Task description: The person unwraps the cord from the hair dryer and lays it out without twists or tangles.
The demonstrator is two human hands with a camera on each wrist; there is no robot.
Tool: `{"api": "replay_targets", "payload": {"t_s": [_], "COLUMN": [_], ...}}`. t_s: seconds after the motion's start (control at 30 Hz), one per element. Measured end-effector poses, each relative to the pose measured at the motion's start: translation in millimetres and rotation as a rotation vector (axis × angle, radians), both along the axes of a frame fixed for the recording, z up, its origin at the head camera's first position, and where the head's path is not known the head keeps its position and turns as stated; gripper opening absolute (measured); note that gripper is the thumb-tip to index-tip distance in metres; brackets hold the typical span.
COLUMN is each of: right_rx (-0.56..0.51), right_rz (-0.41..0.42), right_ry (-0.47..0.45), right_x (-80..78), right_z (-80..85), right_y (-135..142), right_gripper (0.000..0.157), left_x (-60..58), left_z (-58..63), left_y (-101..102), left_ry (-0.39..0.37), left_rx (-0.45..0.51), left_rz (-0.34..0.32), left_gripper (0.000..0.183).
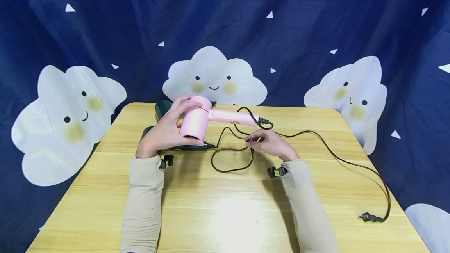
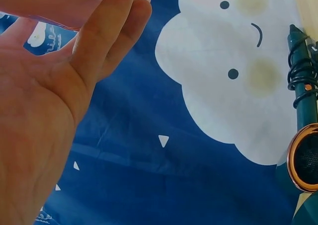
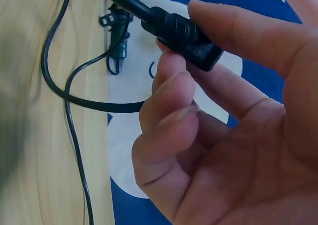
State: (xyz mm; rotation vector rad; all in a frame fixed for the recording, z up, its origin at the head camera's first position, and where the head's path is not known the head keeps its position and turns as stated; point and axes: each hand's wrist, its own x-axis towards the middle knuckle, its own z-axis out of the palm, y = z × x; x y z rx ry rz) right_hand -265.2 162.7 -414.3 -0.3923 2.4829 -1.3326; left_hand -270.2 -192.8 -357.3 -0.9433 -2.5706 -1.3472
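Observation:
My left hand [image 1: 165,128] grips the barrel of a pink hair dryer [image 1: 195,124], thumb low and fingers over the top. The dryer's handle points right, with a black cord at its end. In the left wrist view, the pink barrel [image 2: 44,4] fills the top left corner. My right hand [image 1: 270,144] pinches a black plug [image 3: 191,43] between thumb and fingers, its cord running up and left in the right wrist view. Behind and below the left hand lie dark green hair dryers, one with its handle [image 1: 190,147] toward the right, the other partly hidden [image 1: 162,108].
Black cord [image 1: 232,170] loops across the wooden table [image 1: 211,214] between the hands. A second plug [image 1: 370,217] lies near the right edge. One green handle [image 2: 304,103] has cord wound round it. A blue curtain [image 1: 299,30] with clouds surrounds the far sides.

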Motion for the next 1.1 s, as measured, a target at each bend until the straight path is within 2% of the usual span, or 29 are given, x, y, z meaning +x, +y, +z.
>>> {"api": "replay_targets", "payload": {"t_s": [0.1,0.27,0.4,0.53,0.67,0.77,0.9,1.1], "right_rx": [0.024,0.072,0.039,0.001,-0.019,-0.042,-0.054,-0.091], "right_rz": [0.011,0.017,0.002,-0.033,-0.080,-0.109,-0.129,-0.150], "right_ry": [0.018,0.060,0.064,0.067,0.038,0.023,0.042,0.125], "right_x": [0.1,0.5,-0.2,-0.9,0.8,0.6,-2.0,-4.2], "right_z": [-1.9,-3.6,-6.5,-7.0,-1.2,2.9,5.4,8.3], "right_y": [-1.9,-2.8,-2.8,-0.6,3.3,5.5,8.3,12.8], "right_gripper": [0.029,0.051,0.062,0.053,0.037,0.057,0.095,0.103], "left_x": [0.7,2.6,5.2,5.7,4.9,2.9,-1.5,-6.7], "left_z": [0.3,2.4,4.8,4.9,3.5,1.4,-2.9,-10.1], "left_y": [0.0,1.3,2.1,2.0,2.1,1.9,0.8,-4.1], "left_ry": [0.004,-0.001,-0.004,-0.003,-0.025,-0.043,-0.050,-0.056], "left_rx": [-0.002,-0.009,-0.029,-0.052,-0.064,-0.061,-0.050,-0.058], "left_rz": [0.000,0.001,0.005,0.009,0.005,-0.018,-0.052,-0.038], "left_gripper": [0.095,0.095,0.095,0.096,0.095,0.094,0.093,0.090]}}
